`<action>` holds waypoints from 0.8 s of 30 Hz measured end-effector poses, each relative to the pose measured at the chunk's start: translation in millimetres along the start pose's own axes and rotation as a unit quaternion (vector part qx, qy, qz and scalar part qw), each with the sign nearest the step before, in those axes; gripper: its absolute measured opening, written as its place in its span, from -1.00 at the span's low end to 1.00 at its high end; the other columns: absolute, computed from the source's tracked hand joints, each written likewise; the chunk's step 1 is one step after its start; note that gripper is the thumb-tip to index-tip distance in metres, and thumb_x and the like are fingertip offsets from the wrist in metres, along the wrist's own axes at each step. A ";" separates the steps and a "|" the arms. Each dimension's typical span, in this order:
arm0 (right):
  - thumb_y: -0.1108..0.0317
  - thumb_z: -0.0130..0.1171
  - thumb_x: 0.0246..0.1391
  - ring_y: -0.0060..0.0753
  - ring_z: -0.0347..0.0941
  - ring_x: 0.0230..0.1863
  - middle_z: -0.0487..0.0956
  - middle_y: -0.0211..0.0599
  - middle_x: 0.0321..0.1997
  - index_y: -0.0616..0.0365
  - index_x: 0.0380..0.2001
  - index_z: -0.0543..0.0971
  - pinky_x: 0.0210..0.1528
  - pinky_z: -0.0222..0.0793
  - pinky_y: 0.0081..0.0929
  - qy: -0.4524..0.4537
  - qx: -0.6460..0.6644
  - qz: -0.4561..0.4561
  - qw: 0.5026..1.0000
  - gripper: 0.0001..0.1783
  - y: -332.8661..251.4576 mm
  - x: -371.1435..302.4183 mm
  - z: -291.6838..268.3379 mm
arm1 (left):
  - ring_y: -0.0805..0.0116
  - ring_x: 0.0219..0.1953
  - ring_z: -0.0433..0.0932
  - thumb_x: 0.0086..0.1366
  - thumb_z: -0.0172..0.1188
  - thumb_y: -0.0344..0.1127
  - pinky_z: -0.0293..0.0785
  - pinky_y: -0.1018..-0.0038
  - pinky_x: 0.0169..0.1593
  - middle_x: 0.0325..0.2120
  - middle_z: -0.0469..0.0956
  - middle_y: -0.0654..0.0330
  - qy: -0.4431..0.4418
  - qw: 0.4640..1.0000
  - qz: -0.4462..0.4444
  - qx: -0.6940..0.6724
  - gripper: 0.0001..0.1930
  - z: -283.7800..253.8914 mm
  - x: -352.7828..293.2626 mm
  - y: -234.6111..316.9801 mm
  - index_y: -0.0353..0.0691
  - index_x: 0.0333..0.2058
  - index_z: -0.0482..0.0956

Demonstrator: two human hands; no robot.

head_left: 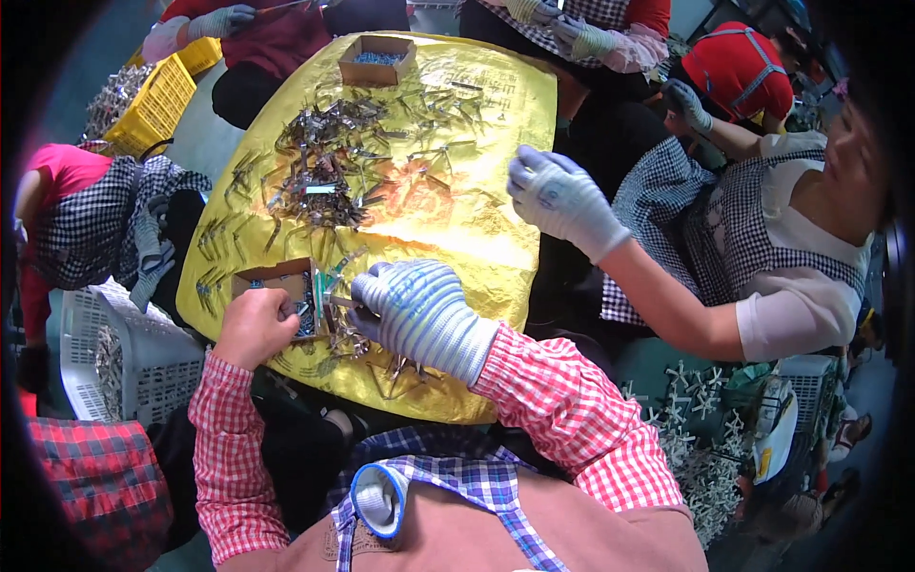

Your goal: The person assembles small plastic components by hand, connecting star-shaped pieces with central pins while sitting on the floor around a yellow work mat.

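Observation:
My bare left hand (255, 326) is at the near left of the yellow-covered table, its fingers curled together over a small cardboard box (274, 270) of small metal parts. Whatever those fingers pinch is hidden. Beside it, my right hand (416, 313), in a grey-white striped glove, is closed on a thin metal strip (339, 301) that points toward the box. A slim green object (325, 282) stands at the box's right side, partly hidden. Several bent metal pieces (396, 374) lie under and near my right hand.
A heap of shiny metal parts (324, 176) covers the middle of the yellow sheet (486, 315). Another cardboard box (377, 76) sits at the far end. A co-worker's gloved hand (562, 202) reaches in from the right. Yellow (157, 103) and white (157, 372) crates stand left.

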State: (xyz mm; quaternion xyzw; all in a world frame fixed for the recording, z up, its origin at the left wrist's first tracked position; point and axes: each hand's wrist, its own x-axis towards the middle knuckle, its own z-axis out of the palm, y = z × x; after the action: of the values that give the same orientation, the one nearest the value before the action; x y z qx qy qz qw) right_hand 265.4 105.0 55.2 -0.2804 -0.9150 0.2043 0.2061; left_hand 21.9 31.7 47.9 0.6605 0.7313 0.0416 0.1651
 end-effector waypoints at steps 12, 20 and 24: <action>0.19 0.17 0.08 -0.07 0.53 -0.49 0.54 -0.18 -0.52 0.09 -0.52 0.52 -0.45 0.43 -0.13 0.008 -0.051 0.012 0.999 -0.77 10.3 -10.8 5.2 | 0.21 -0.49 0.56 0.13 0.27 -0.42 0.45 0.38 -0.37 -0.51 0.55 0.06 0.120 0.989 -0.033 -0.085 -0.89 -42.3 -12.5 6.8 -0.33 -0.40 0.57; 0.23 0.17 0.02 -0.07 0.56 -0.47 0.58 -0.16 -0.50 0.09 -0.51 0.54 -0.46 0.45 -0.10 -0.100 -0.072 0.077 0.989 -0.82 3.3 8.7 11.6 | 0.61 -0.45 0.51 0.24 0.24 -0.47 0.44 0.66 -0.34 -0.46 0.54 0.31 0.187 0.919 0.078 -0.339 -0.90 -28.2 12.5 84.7 -0.36 -0.30 0.55; 0.30 0.15 -0.02 -0.13 0.62 -0.42 0.65 -0.20 -0.43 0.05 -0.43 0.63 -0.46 0.49 -0.09 -0.136 -0.042 0.131 0.981 -0.87 4.4 14.8 18.7 | 0.57 -0.47 0.55 0.29 0.22 -0.45 0.48 0.64 -0.37 -0.46 0.54 0.28 0.116 0.870 0.055 -0.477 -0.90 -25.5 30.6 127.6 -0.35 -0.26 0.53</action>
State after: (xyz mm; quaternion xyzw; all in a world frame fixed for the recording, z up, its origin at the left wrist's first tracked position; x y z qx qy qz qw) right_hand 246.8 112.4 41.4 -0.3754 -0.8978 0.2270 0.0390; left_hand 133.6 81.6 101.9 0.5312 0.5989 0.4702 0.3716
